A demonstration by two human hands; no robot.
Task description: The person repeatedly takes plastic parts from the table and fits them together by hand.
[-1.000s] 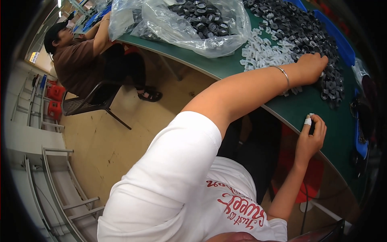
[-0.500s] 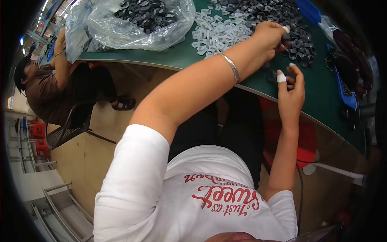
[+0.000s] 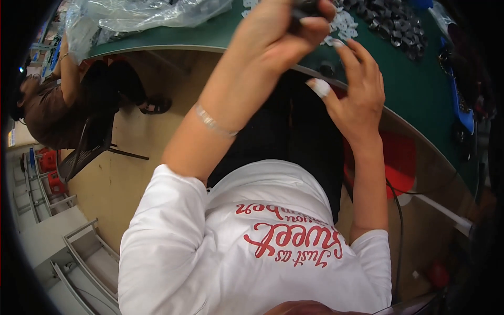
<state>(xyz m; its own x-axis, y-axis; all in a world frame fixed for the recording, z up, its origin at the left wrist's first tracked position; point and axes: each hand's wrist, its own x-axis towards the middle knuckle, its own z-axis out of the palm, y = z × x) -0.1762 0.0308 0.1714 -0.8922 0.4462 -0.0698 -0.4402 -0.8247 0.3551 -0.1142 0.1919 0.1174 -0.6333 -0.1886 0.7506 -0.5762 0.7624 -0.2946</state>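
Observation:
My left hand (image 3: 275, 42) is raised near the table's front edge, its fingers closed round a small black plastic part (image 3: 305, 9). White tape covers its thumb tip. To its right, my right hand (image 3: 359, 97) hovers over the edge with thumb and fingers apart and nothing between them; tape wraps this thumb too. Just beyond the right thumb lies a loose dark part (image 3: 327, 68) on the green tabletop. Behind my hands are small white plastic pieces (image 3: 344, 26), partly hidden by the left hand. A heap of black ring-like parts (image 3: 394, 23) spreads beside them.
A clear plastic bag (image 3: 157, 18) lies on the table at the back left. A blue tray (image 3: 462, 105) stands at the right. Another person (image 3: 47, 110) sits at the far left. Below the table is a red stool (image 3: 396, 163).
My left hand has drawn back from the black heap toward me, holding a black part. My right hand has shifted left and up, closer to it. The view has tilted lower.

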